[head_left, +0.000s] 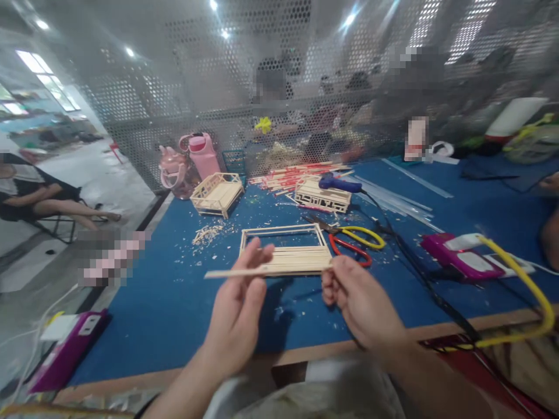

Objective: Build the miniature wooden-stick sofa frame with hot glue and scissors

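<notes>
Work table: a blue-topped table (174, 302) with a wooden front edge fills the view; a perforated metal screen (144, 110) stands along its far side, with other people blurred behind it.
Seated person: at the far left a person (39, 195) sits on a chair, well apart from the table.
Finished pieces: a small stick-built bench (217, 194) stands near the far edge beside a pink bottle (203, 154); a second stick-built model (322, 196) sits to its right, with a blue glue gun (339, 184) lying on it.
Panel frame: an open rectangle of sticks with a slatted lower part (286, 247) lies flat on the table, just beyond both hands.
Cutters: red and yellow handled cutters (353, 241) lie just right of the frame.
Left hand: the left hand (238, 305) pinches the thin wooden stick (244, 272) between thumb and fingertips, closed on it near its middle.
Right hand: the right hand (356, 297) is curled closed on the stick's right end.
Stick: held level in the air, in front of the frame's near edge; whether it touches the frame I cannot tell.
Debris: wood chips (207, 234) are scattered left of the frame.
Risk: the stick looks thin, so uneven pressure from the two grips could likely bend or snap it; lowered askew, it could nudge the loose frame out of square.
</notes>
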### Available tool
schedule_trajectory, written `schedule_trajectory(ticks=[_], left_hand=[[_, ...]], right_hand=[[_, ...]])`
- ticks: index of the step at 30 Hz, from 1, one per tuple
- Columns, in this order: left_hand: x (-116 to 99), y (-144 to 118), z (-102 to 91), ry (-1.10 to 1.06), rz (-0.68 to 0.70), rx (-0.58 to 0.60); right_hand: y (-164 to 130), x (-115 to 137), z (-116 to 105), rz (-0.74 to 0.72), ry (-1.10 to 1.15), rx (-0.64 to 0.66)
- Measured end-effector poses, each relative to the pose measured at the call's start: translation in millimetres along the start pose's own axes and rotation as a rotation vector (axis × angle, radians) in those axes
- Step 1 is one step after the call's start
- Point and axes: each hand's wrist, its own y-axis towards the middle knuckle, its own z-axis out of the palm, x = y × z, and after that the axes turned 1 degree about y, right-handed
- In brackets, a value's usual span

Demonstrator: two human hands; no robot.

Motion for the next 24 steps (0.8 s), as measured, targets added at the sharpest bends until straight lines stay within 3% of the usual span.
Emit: schedule_trajectory(ticks=[3, 6, 10, 11, 13, 17, 19, 22, 24], left_hand=[[-8, -19, 17.2, -0.305, 0.057, -0.13], [-14, -11, 10.9, -0.429, -0.044, -0.207], [-8, 6, -7.9, -0.193, -0.388, -0.081], [-5, 7, -10.1, -0.115, -0.449, -0.026], [2, 6, -10.6, 0.016, -0.508, 0.098], [9, 1, -4.6, 0.132, -0.492, 0.237], [7, 1, -2.3, 0.145, -0.481, 0.258], [1, 3, -0.4, 0.159, -0.471, 0.267], [-3, 5, 0.9, 0.169, -0.459, 0.253]], right_hand=[[-25, -17, 5, 0.008, -0.109, 0.125], [-18, -6, -11, -0.161, -0.399, 0.204], [36, 33, -50, -0.56, -0.987, -0.138], [52, 40, -58, -0.564, -1.178, -0.141], [78, 48, -69, -0.469, -1.539, 0.018], [100, 49, -69, -0.404, -1.678, 0.182], [100, 50, -66, -0.329, -1.711, 0.153], [95, 60, -66, -0.168, -1.698, 0.007], [86, 68, -69, -0.172, -1.611, -0.095]])
